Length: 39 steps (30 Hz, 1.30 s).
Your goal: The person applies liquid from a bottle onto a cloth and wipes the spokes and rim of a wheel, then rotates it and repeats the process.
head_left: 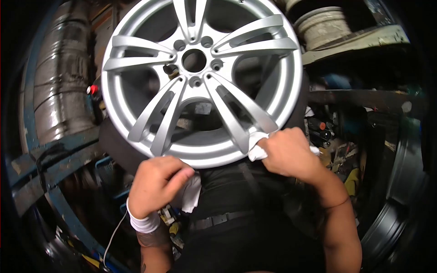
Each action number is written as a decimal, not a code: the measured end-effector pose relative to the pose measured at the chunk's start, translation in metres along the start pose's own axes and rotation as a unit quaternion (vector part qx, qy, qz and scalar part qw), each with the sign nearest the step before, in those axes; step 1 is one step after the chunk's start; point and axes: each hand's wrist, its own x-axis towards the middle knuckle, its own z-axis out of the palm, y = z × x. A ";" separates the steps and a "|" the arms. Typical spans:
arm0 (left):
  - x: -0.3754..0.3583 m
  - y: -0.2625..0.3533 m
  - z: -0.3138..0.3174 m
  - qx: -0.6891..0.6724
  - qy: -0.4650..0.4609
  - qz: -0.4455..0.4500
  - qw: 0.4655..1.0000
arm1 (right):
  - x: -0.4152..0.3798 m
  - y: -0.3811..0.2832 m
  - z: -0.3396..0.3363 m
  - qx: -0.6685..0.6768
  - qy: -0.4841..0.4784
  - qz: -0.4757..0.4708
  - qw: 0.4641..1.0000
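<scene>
A silver alloy wheel rim (223, 152) with paired spokes fills the upper middle, its face turned up toward me. My right hand (291, 152) is closed around a white cloth (257, 144), which touches the lower right spoke near the rim's edge. Close to the rim's lower left edge, my left hand (157, 184) is curled shut with the thumb on top. Another piece of white cloth (189, 194) hangs beneath its fingers; the fingertips themselves are hidden. A white band (144, 224) circles the left wrist.
Stacked metal rims (63, 77) stand at the left beside a blue metal frame (63, 207). At upper right, a dusty rim (323, 27) sits above a shelf edge (359, 43). Bottles and clutter (321, 129) lie at right. A dark rim (387, 227) stands lower right.
</scene>
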 end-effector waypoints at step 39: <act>-0.075 -0.054 0.049 -0.467 0.203 -0.177 0.842 | 0.023 -0.002 -0.014 -0.021 -0.086 -0.007 0.996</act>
